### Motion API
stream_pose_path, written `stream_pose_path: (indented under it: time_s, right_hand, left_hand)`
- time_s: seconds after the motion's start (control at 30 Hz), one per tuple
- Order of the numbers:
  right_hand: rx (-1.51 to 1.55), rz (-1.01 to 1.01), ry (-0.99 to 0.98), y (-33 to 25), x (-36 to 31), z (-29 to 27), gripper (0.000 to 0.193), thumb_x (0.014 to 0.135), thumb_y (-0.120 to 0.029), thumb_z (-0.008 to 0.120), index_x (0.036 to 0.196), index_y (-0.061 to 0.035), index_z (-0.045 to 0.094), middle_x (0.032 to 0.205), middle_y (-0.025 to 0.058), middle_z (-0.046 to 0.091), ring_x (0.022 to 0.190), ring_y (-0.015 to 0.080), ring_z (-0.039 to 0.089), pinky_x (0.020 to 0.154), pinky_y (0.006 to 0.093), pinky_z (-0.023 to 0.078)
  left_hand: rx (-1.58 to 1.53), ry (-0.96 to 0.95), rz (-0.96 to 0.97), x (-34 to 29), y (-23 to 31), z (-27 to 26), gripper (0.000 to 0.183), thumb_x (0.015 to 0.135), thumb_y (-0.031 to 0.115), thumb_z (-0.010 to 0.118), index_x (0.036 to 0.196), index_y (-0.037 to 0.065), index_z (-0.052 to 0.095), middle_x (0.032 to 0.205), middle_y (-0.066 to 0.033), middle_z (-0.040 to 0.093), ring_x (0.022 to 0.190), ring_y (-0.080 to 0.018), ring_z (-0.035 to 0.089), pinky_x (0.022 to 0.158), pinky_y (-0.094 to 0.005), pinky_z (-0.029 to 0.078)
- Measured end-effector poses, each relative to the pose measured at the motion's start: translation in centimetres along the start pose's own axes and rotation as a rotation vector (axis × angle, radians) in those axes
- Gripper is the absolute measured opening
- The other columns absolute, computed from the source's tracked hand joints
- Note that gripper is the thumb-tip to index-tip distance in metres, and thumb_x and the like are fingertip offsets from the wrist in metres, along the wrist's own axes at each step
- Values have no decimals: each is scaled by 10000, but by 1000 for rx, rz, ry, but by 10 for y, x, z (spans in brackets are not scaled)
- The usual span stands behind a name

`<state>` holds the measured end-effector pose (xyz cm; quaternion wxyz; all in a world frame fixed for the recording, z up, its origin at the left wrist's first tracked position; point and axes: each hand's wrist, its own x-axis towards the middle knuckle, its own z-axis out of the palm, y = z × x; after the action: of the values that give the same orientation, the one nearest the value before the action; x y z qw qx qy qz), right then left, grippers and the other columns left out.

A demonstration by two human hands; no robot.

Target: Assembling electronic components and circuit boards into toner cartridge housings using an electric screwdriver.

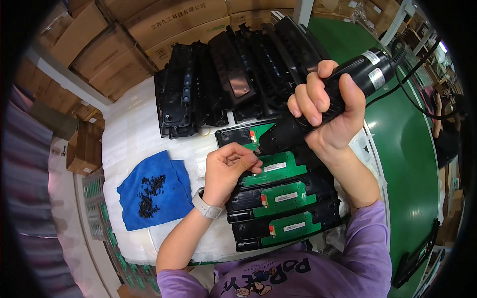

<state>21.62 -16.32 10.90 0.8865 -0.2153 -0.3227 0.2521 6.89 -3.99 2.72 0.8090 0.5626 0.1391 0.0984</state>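
Note:
My right hand (334, 107) is wrapped round a black corded electric screwdriver (355, 82), which slants down to the left. Close to its tip, my left hand (232, 166) has thumb and fingers pinched together; whatever is between them is too small to make out. Beneath both hands lie several black plastic housings in a row, each carrying a green circuit board (284, 196) with a white label and a red part. The screwdriver and my hands partly cover the farthest board (254, 136). Left of them, a blue cloth (130, 185) bears a pile of small black screws (149, 201).
Stacked black plastic housings (186, 89) stand at the back of the white-covered table (134, 121). A green work surface (407, 174) runs along the right, with the screwdriver's cable (415, 102) above it. Cardboard boxes (174, 25) line the back. Another person (444, 129) is at far right.

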Motion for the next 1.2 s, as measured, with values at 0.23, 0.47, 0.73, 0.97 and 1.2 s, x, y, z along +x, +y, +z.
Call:
stream_pose_path:
  time_s: [0.23, 0.47, 0.73, 0.97, 1.2]
  right_hand:
    - [-137, 31, -314, -25, 7, -15, 213, 848, -228, 504, 927, -33, 467, 570, 38, 453, 408, 114, 391, 440, 269, 343]
    - [-450, 111, -193, -12, -6, -31, 308, 753, -211, 636, 887, -28, 428, 550, 26, 430, 387, 109, 387, 394, 241, 320]
    - [-614, 167, -194, -13, -8, -27, 281, 720, -164, 627, 853, -17, 427, 549, 24, 424, 396, 106, 405, 379, 223, 317]
    - [-604, 156, -242, -7, -13, -24, 310, 703, -164, 671, 832, -29, 424, 570, 23, 452, 413, 104, 425, 377, 213, 315]
    - [-694, 215, -247, -7, -17, -25, 193, 630, -9, 682, 759, -35, 542, 673, -9, 526, 593, 52, 492, 534, 189, 381]
  left_hand:
    - [720, 3, 458, 3, 13, 10, 491, 687, 177, 739, 1092, -15, 538, 1128, -107, 551, 1029, -233, 532, 851, -342, 433]
    - [1207, 51, 624, 11, -5, -1, 241, 741, 160, 667, 888, -26, 624, 910, -127, 601, 894, -292, 547, 784, -358, 453]
    - [1211, 4, 656, 14, -5, -5, 171, 731, 63, 646, 879, -23, 636, 907, -124, 611, 887, -286, 560, 766, -348, 468]
    - [1197, 26, 744, 16, -10, -10, 147, 710, 32, 649, 846, -20, 628, 856, -115, 594, 833, -272, 552, 716, -341, 470]
    - [1211, -1, 757, 16, -7, -7, 151, 706, 23, 633, 852, -16, 625, 829, -91, 586, 812, -255, 538, 697, -336, 463]
